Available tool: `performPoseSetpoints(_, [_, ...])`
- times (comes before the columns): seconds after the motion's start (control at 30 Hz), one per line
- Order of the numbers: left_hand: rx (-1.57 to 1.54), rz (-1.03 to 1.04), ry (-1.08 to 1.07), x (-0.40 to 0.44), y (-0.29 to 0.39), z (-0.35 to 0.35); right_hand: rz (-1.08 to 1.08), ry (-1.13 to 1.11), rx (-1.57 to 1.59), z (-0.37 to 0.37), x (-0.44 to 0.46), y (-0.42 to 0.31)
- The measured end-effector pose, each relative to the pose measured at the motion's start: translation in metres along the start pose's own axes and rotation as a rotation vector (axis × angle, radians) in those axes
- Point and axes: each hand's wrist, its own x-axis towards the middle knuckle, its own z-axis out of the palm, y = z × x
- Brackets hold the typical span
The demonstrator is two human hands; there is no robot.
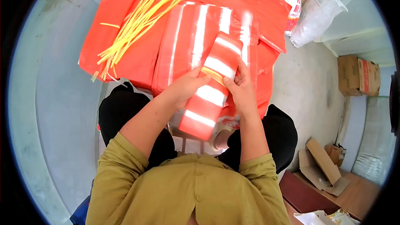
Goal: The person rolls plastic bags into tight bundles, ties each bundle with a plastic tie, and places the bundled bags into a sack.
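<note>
Hands: I see left hand [186, 86] and right hand [242, 89] pinching opposite long sides of the red bundle [209, 96], thumbs at its yellow band [213, 75]; some fingers hidden.
Bundle position: far end over the red pile [179, 50], near end past its edge.
Handling: I'd guess light, soft, slick; hold mid-length, beside the band.
Long axis: near-left to far-right, band crosswise.

Small workshop: red plastic bundles [185, 43] and yellow strips [143, 18] are lying together; sacks [315, 18] and cardboard boxes [349, 75] are standing nearby.
</note>
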Motion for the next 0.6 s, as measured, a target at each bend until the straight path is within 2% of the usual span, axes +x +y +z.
performPoseSetpoints(0.07, [-0.039, -0.048, -0.053, -0.002, 0.004, 0.005, -0.01, 0.082, 0.069, 0.002, 0.0, -0.009])
performPoseSetpoints(0.17, [0.241, 0.092, -0.073, -0.009, -0.003, 0.01, -0.076, 0.137, 0.018, -0.007, 0.005, -0.007])
performPoseSetpoints(0.23, [0.181, 0.092, -0.108, 0.002, -0.018, 0.001, -0.099, 0.104, -0.054, -0.019, 0.011, 0.004])
performPoseSetpoints(0.27, [0.151, 0.093, -0.125, 0.007, -0.025, -0.004, -0.073, 0.112, -0.077, -0.027, 0.013, 0.012])
performPoseSetpoints(0.37, [0.106, 0.126, 0.016, -0.003, -0.01, 0.011, 0.025, 0.094, -0.129, -0.039, 0.013, 0.019])
performPoseSetpoints(0.43, [0.086, 0.158, -0.031, -0.004, -0.008, 0.012, 0.118, 0.031, -0.139, -0.037, 0.006, 0.004])
performPoseSetpoints(0.6, [0.06, 0.143, -0.055, 0.001, -0.014, 0.009, 0.088, 0.033, -0.191, -0.04, 0.01, 0.007])
